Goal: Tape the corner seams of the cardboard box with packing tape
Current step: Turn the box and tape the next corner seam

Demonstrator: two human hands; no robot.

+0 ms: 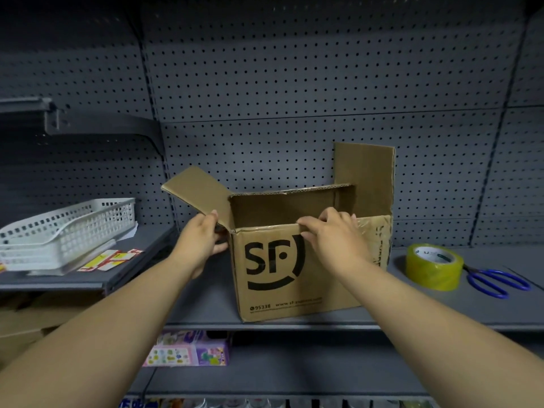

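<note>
**Q:** Gripped how, and by which hand?

**A:** Two grips are shown. By the left hand point(201, 234), the near left corner of the cardboard box point(297, 269) is clasped, fingers curled round the base of the left flap point(196, 189), which is splayed outward. By the right hand point(334, 234), the near top edge is pinched, fingers closed over a front flap that appears to be folded down or inward; which of the two cannot be told.

**Q:** Where is the box placed?

**A:** It is stood upright on a grey shelf point(485, 307), open at the top, with the right flap point(365, 172) raised vertically. A roll of packing tape point(432, 266) is laid to its right, well apart from both hands, with blue scissors point(497, 282) just beyond.

**Q:** How is the box expected to handle?

**A:** It is judged light and probably empty, though the interior cannot be fully seen. Corrugated walls are stiff along the edges but bend at the scored folds. Corners are best held, where the board is strongest. Old glossy tape near the right edge may be slippery.
</note>
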